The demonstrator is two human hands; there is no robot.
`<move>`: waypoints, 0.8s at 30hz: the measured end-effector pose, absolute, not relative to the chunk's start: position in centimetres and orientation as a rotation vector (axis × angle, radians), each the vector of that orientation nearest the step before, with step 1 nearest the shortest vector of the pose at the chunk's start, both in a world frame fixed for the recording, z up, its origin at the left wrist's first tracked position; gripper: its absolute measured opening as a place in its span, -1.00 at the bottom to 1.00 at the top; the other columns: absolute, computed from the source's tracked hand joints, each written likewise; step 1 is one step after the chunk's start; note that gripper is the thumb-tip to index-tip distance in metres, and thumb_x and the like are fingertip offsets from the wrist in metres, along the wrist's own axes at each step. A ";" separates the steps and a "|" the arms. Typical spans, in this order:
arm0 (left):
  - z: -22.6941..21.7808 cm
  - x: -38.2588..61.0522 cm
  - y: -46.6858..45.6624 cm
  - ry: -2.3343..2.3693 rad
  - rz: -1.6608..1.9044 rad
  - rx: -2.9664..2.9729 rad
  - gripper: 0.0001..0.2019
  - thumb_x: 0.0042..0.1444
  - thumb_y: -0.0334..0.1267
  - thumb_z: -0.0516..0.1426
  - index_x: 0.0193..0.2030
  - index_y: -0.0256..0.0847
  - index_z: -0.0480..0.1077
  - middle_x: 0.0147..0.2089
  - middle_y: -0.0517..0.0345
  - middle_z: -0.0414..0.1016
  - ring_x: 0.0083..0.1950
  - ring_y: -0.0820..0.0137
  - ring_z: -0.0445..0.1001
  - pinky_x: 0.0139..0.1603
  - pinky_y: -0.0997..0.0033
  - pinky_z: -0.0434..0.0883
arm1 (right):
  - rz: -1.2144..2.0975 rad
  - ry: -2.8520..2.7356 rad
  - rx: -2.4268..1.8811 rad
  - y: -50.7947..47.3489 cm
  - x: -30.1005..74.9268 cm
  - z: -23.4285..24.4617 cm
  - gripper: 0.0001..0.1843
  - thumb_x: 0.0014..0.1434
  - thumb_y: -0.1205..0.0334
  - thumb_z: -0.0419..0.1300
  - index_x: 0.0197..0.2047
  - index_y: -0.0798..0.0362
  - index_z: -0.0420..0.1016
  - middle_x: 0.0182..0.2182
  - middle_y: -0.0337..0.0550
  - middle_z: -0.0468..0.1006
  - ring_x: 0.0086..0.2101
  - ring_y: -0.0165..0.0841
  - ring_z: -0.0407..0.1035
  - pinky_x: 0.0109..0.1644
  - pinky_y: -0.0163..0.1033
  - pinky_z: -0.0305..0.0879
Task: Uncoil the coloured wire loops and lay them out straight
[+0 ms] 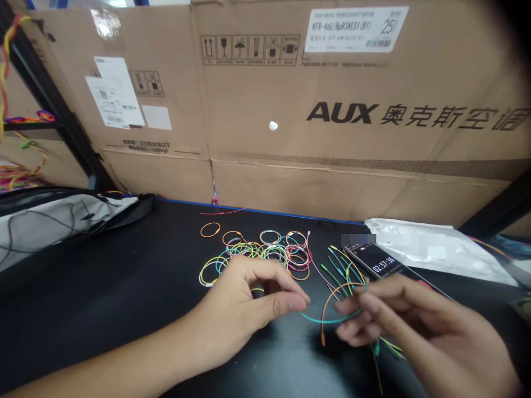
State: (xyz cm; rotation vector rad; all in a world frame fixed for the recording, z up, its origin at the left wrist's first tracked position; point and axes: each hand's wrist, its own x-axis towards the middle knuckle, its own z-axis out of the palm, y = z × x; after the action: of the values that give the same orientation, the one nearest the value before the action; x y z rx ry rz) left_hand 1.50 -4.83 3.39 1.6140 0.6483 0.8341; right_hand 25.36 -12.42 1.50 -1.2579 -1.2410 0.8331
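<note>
My left hand (pixel 253 301) is pinched, thumb against fingertips, on one end of a thin teal cord (pixel 327 320) that curves across the black tabletop (pixel 124 298). My right hand (pixel 398 326) is closed on the cord's other end, along with an orange cord (pixel 327 309) that arcs up and hangs down with its tip near the table. Behind my hands lies a pile of closed coloured loops (pixel 265 251). Several loose straight cords (pixel 340 268), green and yellow, lie between the pile and my right hand.
A phone (pixel 379 264) with a running timer lies at the right, by a white plastic bag (pixel 431 249). Large cardboard boxes (pixel 332 110) wall off the back. A grey-and-black bag (pixel 53 218) sits at the left, with coloured cords (pixel 16 177) hanging on a rack beyond.
</note>
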 end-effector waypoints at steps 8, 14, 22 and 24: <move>2.4 1.6 -5.1 0.585 1.108 2.105 -0.94 0.21 -0.44 0.38 -0.26 -0.23 0.65 -0.28 0.16 0.65 -0.24 0.42 0.57 -0.16 0.41 0.44 | 1.151 -0.846 -1.157 -9.9 26.8 2.7 -0.62 -0.15 -0.02 0.69 -0.41 0.00 0.69 -0.51 -0.16 0.75 -0.55 -0.38 0.64 -0.45 -0.44 0.62; 2.6 1.8 -5.7 0.535 1.249 2.333 -0.96 0.26 -0.38 0.36 -0.19 -0.22 0.61 -0.25 0.18 0.66 -0.23 0.41 0.57 -0.13 0.32 0.39 | 1.337 -0.830 -1.097 -10.9 25.9 2.8 -0.66 0.01 -0.01 0.63 -0.37 0.01 0.67 -0.37 -0.07 0.81 -0.47 -0.31 0.69 -0.37 -0.35 0.67; 2.5 1.5 -5.2 0.516 1.304 2.446 -0.96 0.32 -0.39 0.31 -0.17 -0.21 0.55 -0.23 0.20 0.62 -0.22 0.40 0.51 -0.12 0.30 0.31 | 1.327 -0.891 -1.089 -10.7 25.8 2.8 -0.69 0.07 -0.03 0.59 -0.38 0.01 0.69 -0.42 -0.05 0.80 -0.46 -0.29 0.70 -0.35 -0.34 0.67; 2.5 1.5 -5.2 0.494 1.297 2.475 -0.97 0.34 -0.38 0.29 -0.16 -0.21 0.55 -0.23 0.18 0.62 -0.22 0.40 0.50 -0.13 0.30 0.30 | 1.300 -0.922 -1.101 -10.8 25.8 2.7 -0.69 0.08 -0.04 0.58 -0.37 0.00 0.70 -0.46 -0.06 0.78 -0.49 -0.31 0.69 -0.37 -0.38 0.66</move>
State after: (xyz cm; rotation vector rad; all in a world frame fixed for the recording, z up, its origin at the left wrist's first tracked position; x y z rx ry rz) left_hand 1.50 -5.21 2.55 2.4749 0.4937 1.2974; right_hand 25.85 -10.78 2.73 -1.1013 -0.9219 1.2999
